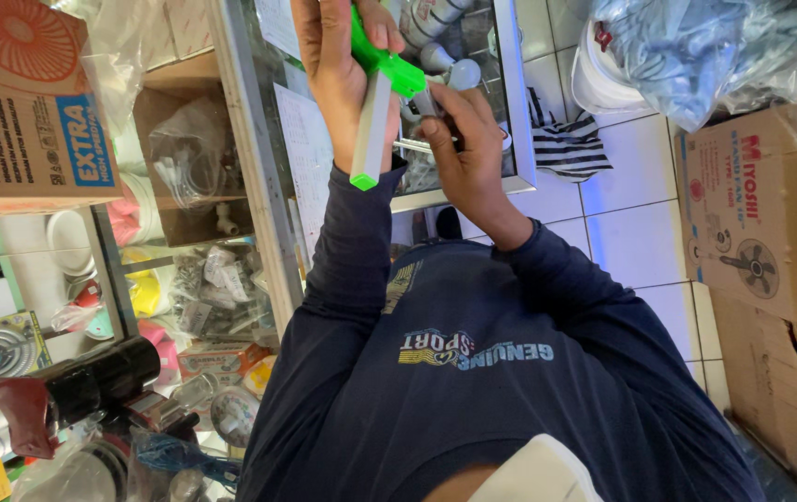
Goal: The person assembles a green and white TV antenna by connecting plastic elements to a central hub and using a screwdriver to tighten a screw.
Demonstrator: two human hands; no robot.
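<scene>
Lying at the far left, a cardboard fan box (31, 102) is seen above cluttered shelves. A green and grey tool (378, 102) is gripped by the left hand (333, 70), fingers wrapped around it, over the glass-topped table (259, 167). A small grey fitting (436, 93) at the tool's tip is pinched by the right hand (464, 139). White floor tiles (631, 223) and another box (761, 214) lie right.
</scene>
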